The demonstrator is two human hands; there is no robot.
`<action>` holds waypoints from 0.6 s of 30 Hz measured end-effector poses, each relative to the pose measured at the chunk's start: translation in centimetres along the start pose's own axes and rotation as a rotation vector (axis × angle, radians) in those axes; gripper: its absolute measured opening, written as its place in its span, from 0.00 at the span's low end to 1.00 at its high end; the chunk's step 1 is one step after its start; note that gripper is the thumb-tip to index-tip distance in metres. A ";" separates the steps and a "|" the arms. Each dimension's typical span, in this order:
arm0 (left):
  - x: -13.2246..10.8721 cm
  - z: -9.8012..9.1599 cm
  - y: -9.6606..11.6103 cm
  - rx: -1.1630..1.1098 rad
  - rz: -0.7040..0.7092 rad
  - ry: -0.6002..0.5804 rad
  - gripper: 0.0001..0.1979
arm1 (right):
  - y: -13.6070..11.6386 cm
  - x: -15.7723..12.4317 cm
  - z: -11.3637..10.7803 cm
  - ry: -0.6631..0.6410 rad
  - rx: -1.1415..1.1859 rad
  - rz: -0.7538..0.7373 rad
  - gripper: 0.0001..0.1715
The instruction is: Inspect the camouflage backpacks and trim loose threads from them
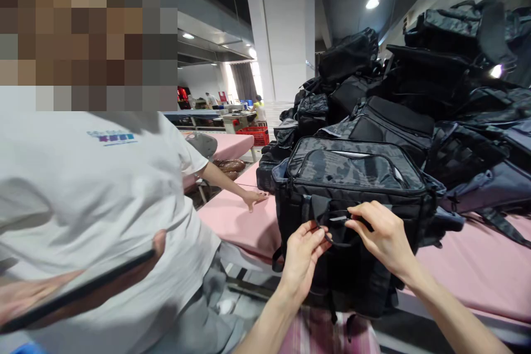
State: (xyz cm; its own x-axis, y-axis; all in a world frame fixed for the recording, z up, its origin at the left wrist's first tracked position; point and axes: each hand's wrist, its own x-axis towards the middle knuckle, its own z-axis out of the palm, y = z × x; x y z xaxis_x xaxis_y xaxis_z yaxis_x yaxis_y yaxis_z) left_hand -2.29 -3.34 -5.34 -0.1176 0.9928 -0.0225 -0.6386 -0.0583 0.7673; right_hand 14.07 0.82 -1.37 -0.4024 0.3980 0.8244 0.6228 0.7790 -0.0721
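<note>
A black bag [357, 171] with a grey camouflage-patterned top panel stands upright on the pink-covered table in front of me. My left hand [305, 251] is closed at its front, thumb and fingers pinching a thin black cord [341, 244] that curves in a loop. Just to the right, my right hand [379, 235] is closed in a pinch. From its fingertips a small, thin, pale piece [338, 218] points left; its kind is too small to tell. A wider black strap [320, 210] hangs down the bag's front beside my left fingertips.
A large heap of black and camouflage bags [435, 77] fills the table's right and back. At left, close by, stands a person in a white shirt [124, 177], one hand on the pink table [236, 221], the other holding a flat dark-edged device [83, 287]. Behind rises a white pillar [286, 27].
</note>
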 end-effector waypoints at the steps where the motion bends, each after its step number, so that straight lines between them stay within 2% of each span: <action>1: 0.0 -0.1 0.0 -0.019 -0.008 -0.002 0.15 | 0.0 -0.1 -0.1 -0.012 -0.005 -0.017 0.08; 7: -0.2 0.3 0.8 -0.027 -0.059 -0.131 0.14 | -1.2 0.3 -0.4 -0.045 -0.070 -0.110 0.04; 13: 0.3 -0.1 1.0 -0.060 -0.065 -0.170 0.09 | -1.5 0.7 0.4 -0.063 -0.088 -0.125 0.04; 18: 0.4 -0.2 0.8 -0.071 -0.085 -0.196 0.09 | -1.6 0.7 0.5 -0.045 -0.078 -0.122 0.03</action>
State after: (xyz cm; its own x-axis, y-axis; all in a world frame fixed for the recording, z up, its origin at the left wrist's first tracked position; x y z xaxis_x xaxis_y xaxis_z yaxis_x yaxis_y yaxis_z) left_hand -2.99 -2.99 -4.89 0.0845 0.9954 0.0453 -0.6926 0.0260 0.7209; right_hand 12.49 0.03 -0.95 -0.5066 0.3259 0.7982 0.6171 0.7836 0.0718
